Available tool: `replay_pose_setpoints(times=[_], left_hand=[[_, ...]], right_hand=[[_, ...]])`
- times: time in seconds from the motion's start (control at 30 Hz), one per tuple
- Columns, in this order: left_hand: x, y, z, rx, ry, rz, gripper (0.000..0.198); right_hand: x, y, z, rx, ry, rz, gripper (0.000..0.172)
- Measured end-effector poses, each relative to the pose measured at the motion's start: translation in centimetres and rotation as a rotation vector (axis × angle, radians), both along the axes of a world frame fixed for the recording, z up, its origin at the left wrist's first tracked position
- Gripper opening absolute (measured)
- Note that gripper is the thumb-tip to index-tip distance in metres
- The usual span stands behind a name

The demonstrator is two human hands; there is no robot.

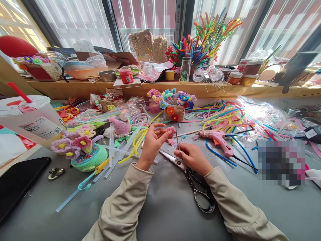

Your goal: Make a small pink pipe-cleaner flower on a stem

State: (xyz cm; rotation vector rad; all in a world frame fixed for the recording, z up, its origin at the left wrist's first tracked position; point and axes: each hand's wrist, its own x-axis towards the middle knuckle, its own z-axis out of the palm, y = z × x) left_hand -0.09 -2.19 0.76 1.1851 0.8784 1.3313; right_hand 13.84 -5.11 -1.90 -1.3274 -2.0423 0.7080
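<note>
A small pink fuzzy flower (171, 132), seemingly of pipe cleaner, is pinched between the thumb and fingers of my left hand (155, 142). My right hand (192, 156) is closed on a slim, pointed metal tool (177, 140), held upright with its tip beside the flower. Whether it is tweezers or a small blade I cannot tell. Large black-handled scissors (192, 180) lie on the table below my right hand, blades toward the upper left. Pink fluff trimmings (172, 142) are scattered beneath the flower.
A pink glue gun (219, 140) lies to the right, its cord trailing. Loose pipe cleaners (225, 115) spread behind it. Glue sticks (120, 154), a green yarn base with flowers (89, 158), a drink cup (32, 117) and a phone (22, 184) are on the left.
</note>
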Motion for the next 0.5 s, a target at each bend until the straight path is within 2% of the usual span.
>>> replay_pose_setpoints(times=[0.5], left_hand=[[-0.50, 0.34, -0.59, 0.041, 0.025, 0.065, 0.032]], right_hand=[[0.25, 0.40, -0.57, 0.059, 0.057, -0.072, 0.037]])
